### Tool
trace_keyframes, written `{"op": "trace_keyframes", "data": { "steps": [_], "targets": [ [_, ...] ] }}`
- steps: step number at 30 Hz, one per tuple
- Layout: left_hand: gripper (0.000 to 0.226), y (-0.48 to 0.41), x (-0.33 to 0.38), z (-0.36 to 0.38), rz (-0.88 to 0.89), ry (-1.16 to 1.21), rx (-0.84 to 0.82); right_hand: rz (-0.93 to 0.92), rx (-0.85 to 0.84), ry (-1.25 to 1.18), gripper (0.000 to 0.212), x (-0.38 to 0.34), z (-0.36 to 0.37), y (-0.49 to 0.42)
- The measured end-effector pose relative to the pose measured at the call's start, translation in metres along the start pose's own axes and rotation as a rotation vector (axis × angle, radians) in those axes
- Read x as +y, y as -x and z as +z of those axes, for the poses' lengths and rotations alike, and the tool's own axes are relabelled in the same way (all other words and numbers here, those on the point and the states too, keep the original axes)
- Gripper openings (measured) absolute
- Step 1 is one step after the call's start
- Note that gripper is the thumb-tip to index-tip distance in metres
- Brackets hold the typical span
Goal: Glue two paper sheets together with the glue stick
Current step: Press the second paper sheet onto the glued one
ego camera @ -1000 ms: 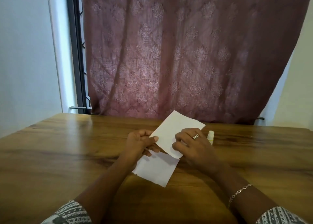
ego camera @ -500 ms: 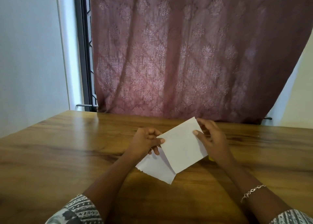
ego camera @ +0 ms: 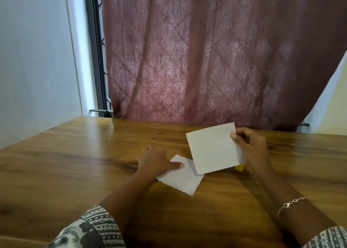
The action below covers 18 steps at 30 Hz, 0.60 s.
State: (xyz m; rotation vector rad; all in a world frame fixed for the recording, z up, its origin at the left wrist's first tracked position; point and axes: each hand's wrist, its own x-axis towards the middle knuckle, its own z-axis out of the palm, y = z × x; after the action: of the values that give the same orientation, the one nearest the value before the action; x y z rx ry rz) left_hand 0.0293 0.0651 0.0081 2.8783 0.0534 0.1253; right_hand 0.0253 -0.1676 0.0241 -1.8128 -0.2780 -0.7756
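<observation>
My right hand [ego camera: 251,146] pinches the right edge of a white paper sheet [ego camera: 212,150] and holds it lifted and tilted above the wooden table [ego camera: 75,163]. A second white sheet [ego camera: 182,178] lies flat on the table below it, with a ragged near-left edge. My left hand [ego camera: 155,161] rests palm down on that sheet's left corner, thumb pressing on the paper. A small yellow piece of the glue stick [ego camera: 240,167] shows under the lifted sheet by my right wrist; the rest of it is hidden.
A patterned mauve curtain [ego camera: 206,56] hangs just behind the table's far edge. A dark window frame [ego camera: 95,50] and a white wall stand at the back left. Bare wood stretches left and right of my hands.
My left hand let go of the upper sheet and dropped flat onto the lower sheet. My right hand carried the upper sheet up and to the right, alone.
</observation>
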Motion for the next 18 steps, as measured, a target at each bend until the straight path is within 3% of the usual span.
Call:
{"op": "trace_keyframes", "data": {
  "steps": [3,12,18],
  "targets": [
    [0.058,-0.001,0.004,0.004,-0.021,-0.083,-0.008,0.012,0.002,-0.025,0.01,-0.002,0.0,0.0],
    [0.053,-0.005,0.005,0.008,0.019,0.13,-0.039,0.066,-0.065,-0.092,0.011,-0.006,0.0,0.003],
    [0.015,-0.002,0.004,-0.001,0.114,0.439,0.17,0.179,-0.173,-0.182,0.014,-0.012,0.007,0.008]
  ]
}}
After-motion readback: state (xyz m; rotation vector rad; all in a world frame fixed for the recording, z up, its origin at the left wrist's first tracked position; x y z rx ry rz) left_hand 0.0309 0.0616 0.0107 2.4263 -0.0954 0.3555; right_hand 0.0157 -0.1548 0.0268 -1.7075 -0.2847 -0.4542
